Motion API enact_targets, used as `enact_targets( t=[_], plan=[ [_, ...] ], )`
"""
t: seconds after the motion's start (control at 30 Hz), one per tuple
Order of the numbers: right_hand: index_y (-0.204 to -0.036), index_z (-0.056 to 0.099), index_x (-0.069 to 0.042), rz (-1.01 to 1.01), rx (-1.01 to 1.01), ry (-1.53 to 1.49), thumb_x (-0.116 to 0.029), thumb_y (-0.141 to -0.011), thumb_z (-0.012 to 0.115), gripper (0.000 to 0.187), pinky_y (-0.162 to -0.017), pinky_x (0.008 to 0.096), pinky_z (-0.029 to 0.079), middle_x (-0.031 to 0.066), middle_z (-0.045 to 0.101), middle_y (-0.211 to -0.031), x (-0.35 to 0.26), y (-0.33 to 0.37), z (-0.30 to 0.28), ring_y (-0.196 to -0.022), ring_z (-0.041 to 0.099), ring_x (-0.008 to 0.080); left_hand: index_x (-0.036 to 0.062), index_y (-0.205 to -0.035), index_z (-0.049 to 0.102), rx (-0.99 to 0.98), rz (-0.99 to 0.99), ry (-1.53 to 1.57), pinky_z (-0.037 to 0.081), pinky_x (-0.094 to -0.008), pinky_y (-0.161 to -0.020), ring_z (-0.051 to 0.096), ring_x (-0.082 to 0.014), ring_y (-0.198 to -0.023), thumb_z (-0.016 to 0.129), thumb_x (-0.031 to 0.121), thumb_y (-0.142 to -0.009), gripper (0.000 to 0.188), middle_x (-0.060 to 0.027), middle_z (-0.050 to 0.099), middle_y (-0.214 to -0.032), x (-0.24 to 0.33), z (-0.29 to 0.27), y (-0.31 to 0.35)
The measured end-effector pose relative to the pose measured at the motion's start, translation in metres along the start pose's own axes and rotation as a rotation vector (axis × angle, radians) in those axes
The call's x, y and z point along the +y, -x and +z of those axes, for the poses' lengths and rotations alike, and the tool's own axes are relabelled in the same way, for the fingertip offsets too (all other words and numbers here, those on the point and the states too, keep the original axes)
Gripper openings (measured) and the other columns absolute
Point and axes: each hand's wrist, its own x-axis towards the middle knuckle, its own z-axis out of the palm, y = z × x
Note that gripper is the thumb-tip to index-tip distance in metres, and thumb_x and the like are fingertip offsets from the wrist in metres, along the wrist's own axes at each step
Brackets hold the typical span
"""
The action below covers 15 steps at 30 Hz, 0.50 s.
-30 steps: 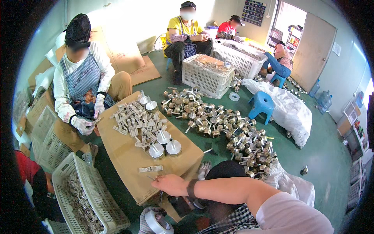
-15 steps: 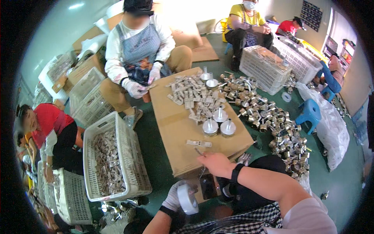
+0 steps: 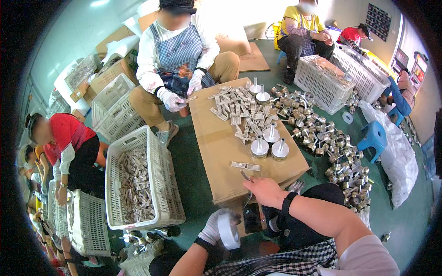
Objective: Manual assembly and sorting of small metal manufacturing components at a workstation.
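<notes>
My gloved left hand (image 3: 212, 228) is closed around a roll of white tape (image 3: 226, 230) in front of the box's near edge. My bare right hand (image 3: 267, 192) pinches a small thin strip (image 3: 245, 175) over that edge; its exact kind is too small to tell. Just beyond the strip, a single flat metal clip (image 3: 246, 166) lies on the cardboard box (image 3: 216, 156). Farther back stand three round metal pieces with upright stems (image 3: 259, 147), beside a heap of similar clips (image 3: 237, 110). Two more stemmed pieces (image 3: 263, 96) are at the box's far end.
A white basket (image 3: 156, 184) full of clips stands left of the box. Many round metal parts (image 3: 340, 161) cover the floor to the right, near a blue stool (image 3: 373, 138). A dark phone (image 3: 252, 216) lies below the box's edge. Across from me, a gloved co-worker (image 3: 179, 60) handles a clip.
My view has turned slightly left, so the scene sits farther right. Both hands keep their holds, with the right hand still over the box's near edge.
</notes>
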Motion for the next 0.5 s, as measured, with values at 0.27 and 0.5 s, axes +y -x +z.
enact_targets(
  t=[0.27,0.5],
  plan=[
    [-0.098,0.045,-0.004,0.015,0.004,-0.023,0.001,-0.074,0.053,0.026,-0.069,0.044,0.05,0.0181,0.057,-0.089,-0.001,0.0,0.003,-0.083,0.059,0.0367,-0.0028,-0.099,0.056,-0.034,0.071,-0.047,0.055,-0.0404,-0.074,0.061,-0.0331,-0.084,0.052,0.001,-0.085,0.015,-0.0226,0.061,-0.097,-0.005,-0.007,-0.001],
    [-0.097,0.049,-0.003,0.009,0.02,-0.004,-0.001,-0.073,0.053,0.024,-0.069,0.044,0.051,0.0194,0.058,-0.089,-0.001,0.001,0.001,-0.084,0.061,0.0368,-0.0006,-0.097,0.057,-0.048,-0.034,0.155,0.056,-0.0368,-0.069,0.061,-0.0304,-0.078,0.055,-0.001,-0.084,0.014,-0.0209,0.061,-0.096,0.002,0.003,0.001]
  ],
)
